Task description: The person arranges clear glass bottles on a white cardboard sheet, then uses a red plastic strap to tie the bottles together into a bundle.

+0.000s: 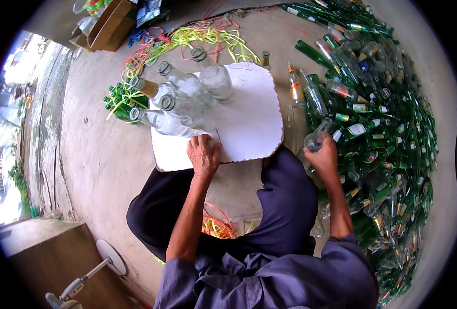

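Before me is a white board with chipped edges (251, 116). Several clear glass bottles (216, 79) stand together on its left half; one has a gold-coloured neck wrap (150, 89). My left hand (205, 154) rests at the board's near edge, close to the bases of the nearest bottles, fingers bent; whether it grips anything is not plain. Off the board's right side, my right hand (325, 154) holds a clear glass bottle (314, 141) at the edge of a large heap of mostly green glass bottles (383, 146). Part of that bottle is hidden by the fingers.
A bundle of green bottles tied with yellow strap (122, 101) stands left of the board. Loose yellow and red plastic straps (197, 36) lie beyond it. A labelled clear bottle (296, 87) is at the right. A cardboard box (110, 27) and a pedestal fan (111, 257) are farther off.
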`<state>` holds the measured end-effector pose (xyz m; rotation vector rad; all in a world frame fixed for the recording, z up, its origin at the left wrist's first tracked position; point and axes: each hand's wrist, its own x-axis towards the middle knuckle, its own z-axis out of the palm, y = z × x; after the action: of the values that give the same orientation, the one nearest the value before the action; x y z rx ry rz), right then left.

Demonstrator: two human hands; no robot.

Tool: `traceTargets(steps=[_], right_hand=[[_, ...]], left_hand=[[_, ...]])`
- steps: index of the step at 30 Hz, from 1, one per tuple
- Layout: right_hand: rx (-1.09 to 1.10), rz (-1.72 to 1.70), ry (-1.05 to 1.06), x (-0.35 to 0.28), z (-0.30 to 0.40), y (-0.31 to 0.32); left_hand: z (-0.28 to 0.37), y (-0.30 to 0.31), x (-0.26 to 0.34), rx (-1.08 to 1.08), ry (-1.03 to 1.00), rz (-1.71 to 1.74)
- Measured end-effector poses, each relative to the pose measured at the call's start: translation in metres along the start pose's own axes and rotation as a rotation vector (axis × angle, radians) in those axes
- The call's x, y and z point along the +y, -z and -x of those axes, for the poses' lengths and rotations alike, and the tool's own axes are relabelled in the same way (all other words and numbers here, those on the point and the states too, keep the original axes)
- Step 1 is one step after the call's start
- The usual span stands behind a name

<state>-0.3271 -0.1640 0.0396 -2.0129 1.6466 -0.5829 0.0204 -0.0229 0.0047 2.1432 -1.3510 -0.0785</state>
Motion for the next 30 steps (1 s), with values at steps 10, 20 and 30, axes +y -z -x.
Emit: traceTargets(steps=[10, 20, 30], right_hand=[[0.128, -0.292, 0.566, -0.167, -0.047, 0.051], [0.014, -0.334, 0.781, -0.223, -0.063, -0.023], [0.034, -0.307, 0.827, -0.223, -0.065, -0.057]], left_hand=[[0.003, 0.000, -0.001, -0.018, 0.051, 0.001], [0.003, 0.002, -0.001, -0.040, 0.066, -0.011], [0.003, 0.004, 0.002, -0.013, 0.060, 0.014]])
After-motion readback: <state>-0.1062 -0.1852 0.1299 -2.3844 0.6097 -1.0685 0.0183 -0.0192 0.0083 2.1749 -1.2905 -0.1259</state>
